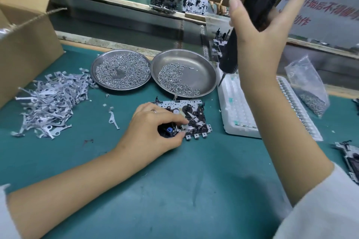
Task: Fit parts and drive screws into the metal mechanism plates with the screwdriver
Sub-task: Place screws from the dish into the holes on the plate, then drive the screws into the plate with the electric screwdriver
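The thin, stiff mechanism plate point(186, 118) lies mid-mat, pinned by left hand point(155, 124) fingertips pressed together on it, while the right hand point(260, 31) loosely wraps the raised, heavier screwdriver point(231, 52), far right.

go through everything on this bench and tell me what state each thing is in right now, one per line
Left hand: on the mechanism plate, fingers pinched at a part.
Mechanism plate: flat on the mat.
Right hand: raised, gripping the electric screwdriver.
Electric screwdriver: off the plate, bit pointing down.
Left dish: nearly full of screws.
Right dish: partly full.
Cardboard box: open.
Metal levers: loose heap.
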`<state>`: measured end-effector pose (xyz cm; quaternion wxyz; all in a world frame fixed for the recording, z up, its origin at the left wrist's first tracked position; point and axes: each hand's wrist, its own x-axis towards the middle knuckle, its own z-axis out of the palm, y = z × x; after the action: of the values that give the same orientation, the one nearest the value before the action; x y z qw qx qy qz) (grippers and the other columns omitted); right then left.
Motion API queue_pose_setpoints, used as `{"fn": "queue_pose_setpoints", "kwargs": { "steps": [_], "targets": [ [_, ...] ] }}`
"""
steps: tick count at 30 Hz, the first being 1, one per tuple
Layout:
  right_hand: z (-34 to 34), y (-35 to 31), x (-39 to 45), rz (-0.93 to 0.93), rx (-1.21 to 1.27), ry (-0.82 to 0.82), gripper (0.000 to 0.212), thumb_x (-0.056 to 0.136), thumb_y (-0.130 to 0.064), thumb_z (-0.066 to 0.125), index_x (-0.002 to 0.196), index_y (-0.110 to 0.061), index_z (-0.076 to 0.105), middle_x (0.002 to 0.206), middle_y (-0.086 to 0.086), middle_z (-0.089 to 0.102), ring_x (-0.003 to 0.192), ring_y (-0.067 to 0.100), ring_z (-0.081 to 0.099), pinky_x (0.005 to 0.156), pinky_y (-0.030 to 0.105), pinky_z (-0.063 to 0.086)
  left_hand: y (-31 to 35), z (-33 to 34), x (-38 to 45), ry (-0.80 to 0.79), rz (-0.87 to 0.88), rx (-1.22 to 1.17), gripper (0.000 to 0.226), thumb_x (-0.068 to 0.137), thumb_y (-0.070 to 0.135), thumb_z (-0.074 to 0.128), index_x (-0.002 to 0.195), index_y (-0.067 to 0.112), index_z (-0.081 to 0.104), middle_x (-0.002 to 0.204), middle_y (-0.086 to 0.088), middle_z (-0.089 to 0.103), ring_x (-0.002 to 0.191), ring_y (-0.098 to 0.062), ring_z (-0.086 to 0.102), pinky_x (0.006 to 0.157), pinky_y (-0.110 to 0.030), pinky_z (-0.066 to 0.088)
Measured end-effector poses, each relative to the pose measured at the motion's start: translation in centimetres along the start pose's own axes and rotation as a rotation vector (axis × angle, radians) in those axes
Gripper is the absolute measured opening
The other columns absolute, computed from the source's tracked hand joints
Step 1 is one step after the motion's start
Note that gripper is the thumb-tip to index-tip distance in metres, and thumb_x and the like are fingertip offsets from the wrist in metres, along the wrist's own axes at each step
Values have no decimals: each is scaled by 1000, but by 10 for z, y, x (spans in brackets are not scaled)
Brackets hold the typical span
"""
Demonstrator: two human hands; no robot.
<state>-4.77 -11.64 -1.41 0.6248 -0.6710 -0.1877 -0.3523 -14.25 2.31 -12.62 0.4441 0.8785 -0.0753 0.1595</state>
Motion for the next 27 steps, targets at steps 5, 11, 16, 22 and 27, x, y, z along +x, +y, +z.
{"fn": "queue_pose_setpoints", "kwargs": {
  "steps": [5, 11, 16, 22, 27],
  "targets": [
    [11, -10, -20, 120, 222, -70, 35, 90, -8, 61, 116, 1, 40, 73, 12, 51, 51, 20, 53, 51, 29, 47, 1, 0, 0, 8, -10, -13, 28, 66, 15, 83, 87, 32, 76, 82, 20, 62, 91, -1, 49, 96, -23, 35],
    [13, -9, -62, 234, 425, -114, 18, 87, -10, 60, 88, -7, 43, 55, 3, 49, 38, 20, 47, 44, 24, 39, 1, 0, 0, 14, -8, -30, 37, 65, 14, 84, 86, 40, 69, 80, 24, 59, 88, -3, 48, 95, -21, 36],
    [13, -7, -71, 228, 463, -107, 15, 87, -8, 58, 90, -9, 43, 53, 0, 49, 38, 18, 46, 42, 22, 38, 1, 0, 0, 22, -15, -36, 47, 64, 12, 85, 82, 48, 59, 80, 25, 58, 88, -4, 48, 94, -19, 34],
    [16, -7, -74, 219, 483, -102, 15, 87, -7, 58, 89, -11, 43, 52, -3, 50, 37, 15, 46, 41, 23, 39, 1, 1, 0, 32, -11, -37, 47, 62, 11, 86, 81, 45, 60, 79, 26, 56, 89, 1, 50, 95, -21, 34],
    [17, -8, -75, 235, 485, -91, 17, 86, -6, 58, 87, -12, 42, 53, 0, 50, 37, 19, 45, 42, 24, 39, -1, 3, 0, 44, 3, -32, 46, 61, 10, 87, 83, 42, 62, 79, 29, 54, 82, -2, 49, 94, -20, 33]
  ]
}}
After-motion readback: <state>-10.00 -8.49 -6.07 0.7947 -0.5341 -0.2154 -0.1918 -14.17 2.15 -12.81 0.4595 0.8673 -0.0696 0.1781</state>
